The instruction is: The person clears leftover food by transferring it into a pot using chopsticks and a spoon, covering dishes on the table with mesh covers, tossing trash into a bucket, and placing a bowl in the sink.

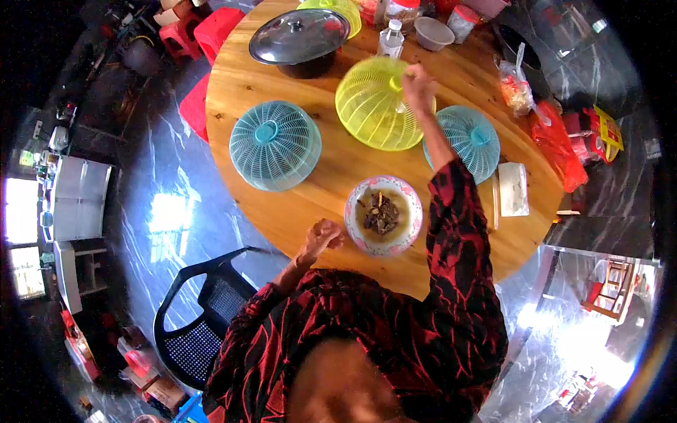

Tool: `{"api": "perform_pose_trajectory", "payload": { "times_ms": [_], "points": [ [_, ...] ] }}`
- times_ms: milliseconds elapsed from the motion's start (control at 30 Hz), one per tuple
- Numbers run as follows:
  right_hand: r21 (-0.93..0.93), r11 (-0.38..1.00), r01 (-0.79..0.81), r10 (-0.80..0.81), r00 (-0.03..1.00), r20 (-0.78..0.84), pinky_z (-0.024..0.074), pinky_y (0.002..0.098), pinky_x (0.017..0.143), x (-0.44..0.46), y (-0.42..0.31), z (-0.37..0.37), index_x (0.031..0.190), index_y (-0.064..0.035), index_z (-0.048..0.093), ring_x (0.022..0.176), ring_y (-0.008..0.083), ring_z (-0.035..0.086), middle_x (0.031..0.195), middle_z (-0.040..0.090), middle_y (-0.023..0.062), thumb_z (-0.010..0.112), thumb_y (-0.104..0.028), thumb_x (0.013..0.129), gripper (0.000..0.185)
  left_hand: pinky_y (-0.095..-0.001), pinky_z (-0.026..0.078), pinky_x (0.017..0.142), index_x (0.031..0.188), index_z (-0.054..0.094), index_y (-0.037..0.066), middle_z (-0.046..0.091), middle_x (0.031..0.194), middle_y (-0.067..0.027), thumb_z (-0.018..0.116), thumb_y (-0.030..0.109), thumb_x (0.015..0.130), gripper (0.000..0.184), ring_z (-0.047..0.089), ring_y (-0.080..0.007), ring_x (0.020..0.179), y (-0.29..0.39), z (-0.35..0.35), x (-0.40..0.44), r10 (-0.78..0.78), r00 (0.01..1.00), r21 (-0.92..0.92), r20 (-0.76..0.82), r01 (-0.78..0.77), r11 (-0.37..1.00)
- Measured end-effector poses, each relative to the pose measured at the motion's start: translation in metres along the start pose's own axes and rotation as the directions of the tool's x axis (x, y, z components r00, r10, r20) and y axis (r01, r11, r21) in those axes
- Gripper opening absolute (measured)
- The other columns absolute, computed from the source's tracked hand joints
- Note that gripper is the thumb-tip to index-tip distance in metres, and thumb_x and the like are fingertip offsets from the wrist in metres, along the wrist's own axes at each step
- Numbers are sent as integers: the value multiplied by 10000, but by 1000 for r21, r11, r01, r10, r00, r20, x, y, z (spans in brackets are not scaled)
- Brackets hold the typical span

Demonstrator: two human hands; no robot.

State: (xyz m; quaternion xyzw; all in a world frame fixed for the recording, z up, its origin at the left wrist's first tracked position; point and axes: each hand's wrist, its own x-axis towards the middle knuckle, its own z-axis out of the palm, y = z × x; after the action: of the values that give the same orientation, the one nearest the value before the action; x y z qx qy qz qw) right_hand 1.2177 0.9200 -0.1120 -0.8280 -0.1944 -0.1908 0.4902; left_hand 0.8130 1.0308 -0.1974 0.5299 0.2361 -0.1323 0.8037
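Note:
A yellow mesh food cover [370, 106] sits near the middle of the wooden table, and my right hand [419, 88] is closed at the knob on its top. My left hand [325, 236] is loosely curled beside the left rim of a floral bowl [348, 215]; whether its fingers hold anything is too small to tell. Dark pieces of food [381, 213] lie in brownish liquid inside the bowl. One blue mesh cover [276, 151] stands to the left, and another blue cover [474, 141] is to the right, partly behind my right forearm.
A lidded dark pot [299, 37], a clear bottle [391, 41], a small bowl [434, 33] and jars stand toward the far side. White tissues [513, 189] and red bags [557, 148] lie right. A black chair [201, 317] is at the lower left.

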Motion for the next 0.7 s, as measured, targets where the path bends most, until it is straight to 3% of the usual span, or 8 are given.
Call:
{"api": "perform_pose_trajectory", "payload": {
  "times_ms": [133, 233, 300, 333, 367, 433, 533, 700],
  "points": [
    [263, 965, -25, 44, 997, -67, 424, 242, 423, 11, -83, -134, 945, -88, 610, 505, 87, 522, 806, 602, 45, 594, -166, 782, 181, -251, 402, 496, 849, 491, 34, 558, 689, -55, 552, 162, 876, 144, 501, -122, 560, -1, 1, 11, 316, 948, 13, -49, -315, 949],
    [207, 977, -45, 99, 961, -258, 481, 224, 558, -13, -91, -230, 987, -77, 627, 755, 106, 579, 959, 608, 38, 591, -145, 803, 199, -254, 390, 489, 791, 455, 51, 504, 648, -28, 528, 129, 873, 135, 490, -111, 574, 38, 15, 33, 308, 937, 165, -168, -281, 945],
    [-348, 906, 242, -336, 910, -243, 491, 233, 594, -43, -96, -290, 991, -74, 626, 797, 126, 584, 959, 607, 34, 596, -143, 797, 208, -266, 368, 456, 739, 389, 67, 432, 610, -8, 494, 88, 866, 166, 465, -102, 552, 32, 4, 75, 422, 900, 122, -112, -409, 904],
    [-717, 555, 422, -607, 795, -3, 489, 233, 608, -61, -103, -315, 993, -66, 624, 819, 133, 584, 959, 605, 33, 597, -134, 791, 215, -274, 357, 433, 713, 361, 74, 411, 595, -8, 488, 78, 860, 194, 456, -105, 527, 44, 6, 90, 429, 902, 138, -44, -420, 897],
    [-351, 931, 101, -242, 890, -387, 466, 221, 585, -86, -106, -320, 985, -55, 624, 782, 122, 571, 944, 602, 32, 589, -117, 785, 212, -283, 346, 411, 687, 333, 80, 391, 580, -8, 482, 68, 854, 224, 448, -109, 503, 58, 12, 102, 433, 901, 154, 24, -431, 889],
    [149, 958, -245, 287, 829, -480, 408, 204, 533, -140, -92, -339, 975, -36, 621, 694, 98, 526, 915, 595, 29, 565, -90, 780, 209, -286, 335, 376, 648, 301, 90, 387, 565, -8, 486, 63, 850, 275, 430, -124, 456, 85, 34, 121, 360, 933, -50, -14, -360, 931],
    [200, 929, -312, 370, 820, -436, 326, 187, 463, -224, -18, -407, 977, -15, 612, 582, 67, 443, 822, 556, 19, 523, -74, 792, 214, -291, 382, 373, 660, 405, 53, 484, 589, -49, 497, 56, 844, 206, 499, -164, 467, 104, 59, 157, 312, 918, -91, -244, -342, 935],
    [-113, 877, -468, 267, 669, -694, 359, 206, 421, -299, -49, -433, 977, 14, 610, 476, 62, 399, 676, 501, 17, 495, -53, 797, 224, -296, 463, 390, 930, 549, -80, 625, 768, -190, 524, 84, 827, 194, 613, -221, 560, 97, 48, 219, 312, 947, -238, -70, -320, 917]
  ]
}}
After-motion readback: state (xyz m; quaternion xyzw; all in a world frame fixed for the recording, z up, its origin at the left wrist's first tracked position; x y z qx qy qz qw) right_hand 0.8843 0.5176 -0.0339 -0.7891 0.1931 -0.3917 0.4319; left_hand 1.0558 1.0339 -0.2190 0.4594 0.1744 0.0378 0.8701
